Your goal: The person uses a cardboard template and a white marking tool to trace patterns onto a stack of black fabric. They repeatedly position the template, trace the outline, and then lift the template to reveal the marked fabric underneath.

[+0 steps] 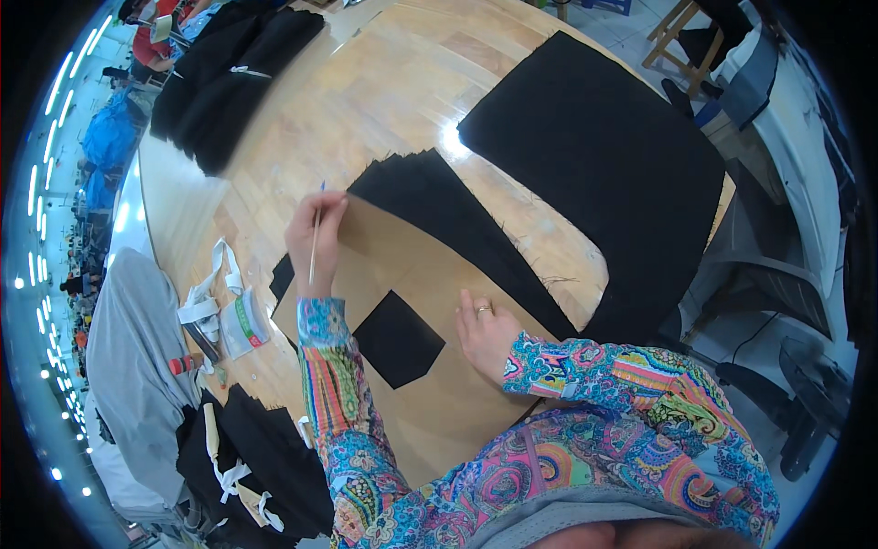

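A large brown paper pattern sheet (434, 274) lies over a stack of black fabric pieces (407, 178), whose frayed ends stick out beyond it. My left hand (314, 229) pinches the sheet's far left corner and lifts it into a curve. A thin, pale, pen-like stick (315, 252) with a blue tip is also held in that hand. On the sheet, my right hand (487, 331) rests flat with its fingers extended. Between my hands shows a black five-sided shape (398, 339); whether it is a pocket-shaped piece or an opening, I cannot tell.
A big black fabric piece (604, 137) covers the table's right side. At the far left sits a tied black fabric bundle (229, 78). White straps (206, 297) and a small clear packet (245, 325) lie left. More black fabric (274, 457) is near left, beside a grey cloth (137, 339).
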Demonstrator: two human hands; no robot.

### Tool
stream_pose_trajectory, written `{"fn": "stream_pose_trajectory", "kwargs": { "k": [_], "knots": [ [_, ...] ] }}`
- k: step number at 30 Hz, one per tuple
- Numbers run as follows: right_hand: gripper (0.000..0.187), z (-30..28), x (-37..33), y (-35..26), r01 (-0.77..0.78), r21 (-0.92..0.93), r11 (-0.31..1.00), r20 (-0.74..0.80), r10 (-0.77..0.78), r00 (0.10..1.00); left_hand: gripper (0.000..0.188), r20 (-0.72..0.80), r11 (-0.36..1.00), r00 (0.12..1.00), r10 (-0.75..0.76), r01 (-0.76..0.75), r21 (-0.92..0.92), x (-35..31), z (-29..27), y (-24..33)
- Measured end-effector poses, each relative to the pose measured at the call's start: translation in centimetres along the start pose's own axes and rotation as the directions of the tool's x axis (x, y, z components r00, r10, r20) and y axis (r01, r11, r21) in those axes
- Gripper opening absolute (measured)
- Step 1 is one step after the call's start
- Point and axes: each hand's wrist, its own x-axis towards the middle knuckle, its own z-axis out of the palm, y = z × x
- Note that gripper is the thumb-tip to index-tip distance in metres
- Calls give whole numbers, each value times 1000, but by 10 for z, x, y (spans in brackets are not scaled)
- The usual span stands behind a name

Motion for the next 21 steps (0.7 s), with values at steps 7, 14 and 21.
{"fn": "stream_pose_trajectory", "kwargs": {
  "k": [7,14,21],
  "knots": [
    [42,1,0,0,3,-4,1000,-36,-3,999,8,125,963,972,-200,172,206,39,29,-56],
    [42,-3,0,3,5,30,1000,4,-5,1000,8,74,959,989,-130,107,261,34,42,-70],
    [39,-4,-2,5,-7,13,1000,-65,8,998,8,68,960,984,-167,146,239,31,42,-66]
  ]
}}
